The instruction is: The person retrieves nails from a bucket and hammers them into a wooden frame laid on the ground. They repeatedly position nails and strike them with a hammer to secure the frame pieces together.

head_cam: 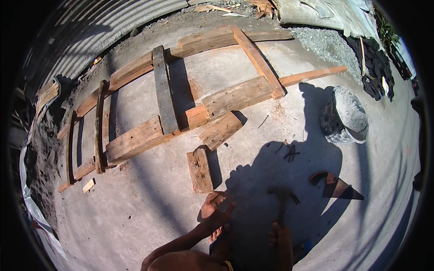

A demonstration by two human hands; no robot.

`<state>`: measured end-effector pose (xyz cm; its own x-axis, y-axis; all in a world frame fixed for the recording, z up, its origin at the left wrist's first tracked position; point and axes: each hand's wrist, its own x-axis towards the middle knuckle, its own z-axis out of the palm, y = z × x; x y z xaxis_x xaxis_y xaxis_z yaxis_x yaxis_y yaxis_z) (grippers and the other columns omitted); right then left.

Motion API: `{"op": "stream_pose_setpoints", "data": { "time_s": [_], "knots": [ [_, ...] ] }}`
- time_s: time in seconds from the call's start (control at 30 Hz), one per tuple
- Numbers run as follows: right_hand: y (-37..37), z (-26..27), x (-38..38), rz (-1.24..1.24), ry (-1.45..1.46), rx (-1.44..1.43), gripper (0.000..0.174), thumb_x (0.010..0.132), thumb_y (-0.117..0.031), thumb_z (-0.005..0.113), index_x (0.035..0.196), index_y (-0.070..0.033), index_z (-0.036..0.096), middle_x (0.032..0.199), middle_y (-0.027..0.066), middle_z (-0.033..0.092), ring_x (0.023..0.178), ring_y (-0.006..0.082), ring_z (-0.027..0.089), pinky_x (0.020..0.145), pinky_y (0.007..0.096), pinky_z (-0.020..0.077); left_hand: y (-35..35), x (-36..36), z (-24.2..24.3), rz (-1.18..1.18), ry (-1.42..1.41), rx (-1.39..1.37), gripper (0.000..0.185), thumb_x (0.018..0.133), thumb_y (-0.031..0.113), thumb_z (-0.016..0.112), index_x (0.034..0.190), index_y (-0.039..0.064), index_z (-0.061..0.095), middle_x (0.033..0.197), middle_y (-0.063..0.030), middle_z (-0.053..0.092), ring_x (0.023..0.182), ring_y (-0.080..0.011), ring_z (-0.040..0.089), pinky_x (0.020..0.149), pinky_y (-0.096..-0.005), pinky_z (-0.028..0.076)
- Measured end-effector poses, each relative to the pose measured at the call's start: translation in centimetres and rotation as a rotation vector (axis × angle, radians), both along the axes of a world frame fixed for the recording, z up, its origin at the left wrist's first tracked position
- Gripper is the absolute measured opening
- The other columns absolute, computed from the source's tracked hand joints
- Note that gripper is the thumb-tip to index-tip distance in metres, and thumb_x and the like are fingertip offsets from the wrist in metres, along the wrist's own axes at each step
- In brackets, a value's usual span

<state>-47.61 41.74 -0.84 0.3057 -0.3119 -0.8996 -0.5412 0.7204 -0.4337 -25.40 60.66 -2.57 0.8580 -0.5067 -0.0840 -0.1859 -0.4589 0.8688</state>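
My right hand [280,234] grips the handle of a claw hammer [282,200], its head pointing away from me, in my shadow. Just below the near end of a short wood block [199,171] is my left hand [217,207], fingers partly bent. Whether it touches the block or holds anything small cannot be made out. Another short wood offcut [222,130] lies at an angle against the near rail of a ladder-like timber frame [135,139]. A dark crosspiece [165,89] and a lighter crosspiece [256,59] span its two rails.
Loose nails [291,154] are scattered on the concrete floor [152,216]. A handsaw [335,186] lies to the right, below a bucket of pale powder [349,111]. Gravel [322,47] is heaped at the back right. Corrugated metal sheeting [101,30] borders the far left.
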Motion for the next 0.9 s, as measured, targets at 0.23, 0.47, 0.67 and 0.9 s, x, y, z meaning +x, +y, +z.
{"op": "stream_pose_setpoints", "data": {
  "time_s": [0.23,0.47,0.67,0.9],
  "knots": [
    [1.2,-0.3,0.4,-0.055,-0.011,-0.005,0.028,0.096,-0.028,0.063,0.116,-0.011,0.054,0.066,-0.0025,0.047,0.048,0.0107,0.046,0.042,0.0290,0.0403,2.4,6.3,-3.5,0.385,-0.020,0.565,0.109,0.068,0.066,0.079,0.137,-0.007,0.036,0.127,-0.0256,0.047,0.119,-0.0418,0.047,0.095,-0.0541,0.041],
    [1.0,0.7,1.0,0.012,0.051,-0.020,0.022,0.094,-0.030,0.065,0.105,-0.014,0.053,0.064,-0.0038,0.044,0.048,0.0098,0.043,0.042,0.0287,0.0381,3.7,8.6,-6.2,0.152,-0.119,0.527,0.114,0.052,0.042,0.085,0.146,0.005,0.033,0.126,-0.0176,0.048,0.115,-0.0396,0.048,0.092,-0.0552,0.043],
    [0.7,0.5,0.1,0.049,0.093,-0.061,0.035,0.094,-0.030,0.066,0.122,-0.012,0.053,0.069,-0.0026,0.048,0.052,0.0089,0.046,0.044,0.0261,0.0392,7.8,14.3,-3.2,-0.469,-0.131,0.576,0.116,0.049,0.041,0.091,0.150,0.020,0.037,0.137,-0.0125,0.045,0.125,-0.0378,0.042,0.103,-0.0543,0.035],
    [0.3,-1.0,-1.1,-0.362,-0.457,0.326,0.034,0.099,-0.036,0.060,0.127,-0.019,0.052,0.076,-0.0022,0.049,0.057,0.0071,0.043,0.051,0.0257,0.0397,9.6,13.1,-2.0,-0.236,-0.349,0.480,0.100,0.063,0.053,0.089,0.139,0.004,0.048,0.127,-0.0175,0.055,0.119,-0.0367,0.053,0.101,-0.0490,0.044]
  ]
}}
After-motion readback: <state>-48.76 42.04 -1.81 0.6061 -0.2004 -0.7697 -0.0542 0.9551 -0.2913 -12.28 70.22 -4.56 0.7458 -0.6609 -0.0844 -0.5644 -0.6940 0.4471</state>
